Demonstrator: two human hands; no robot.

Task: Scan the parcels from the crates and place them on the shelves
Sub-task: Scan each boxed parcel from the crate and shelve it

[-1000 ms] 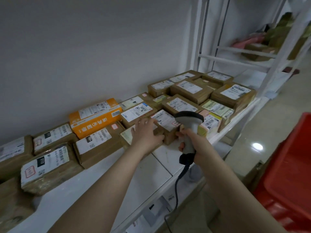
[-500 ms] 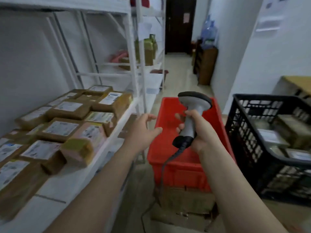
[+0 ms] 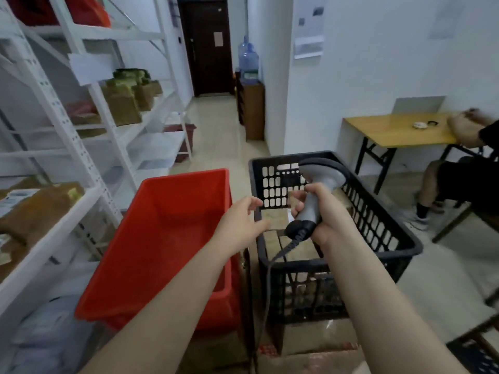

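1. Far left of the fingers, white shelves [image 3: 89, 201] line the wall. Brown shelved parcels [image 3: 40, 209] lie on the nearest level.
2. Below and left of the left hand's fingers sits a red crate [image 3: 167, 238]; only its red walls and floor show.
3. The left hand [image 3: 240, 225] holds nothing. Its fingers [image 3: 252, 203] are loose and spread, stretched toward the near corner of the black crate [image 3: 383, 233].
4. Just past those fingertips, lower down, brown crated parcels [image 3: 286, 247] lie inside the black crate.
5. The right hand [image 3: 326, 220] is wrapped round the handle of a grey scanner [image 3: 318, 184], whose head is raised over the crate and whose cable [image 3: 272, 260] hangs down.
6. Well right of the fingers, a seated person [image 3: 459, 182] is at a yellow tabletop [image 3: 399, 130].
7. The step looks like fetching the next parcel. Next, the left hand likely needs to dip in, lift one label-up and bring it under the scanner.
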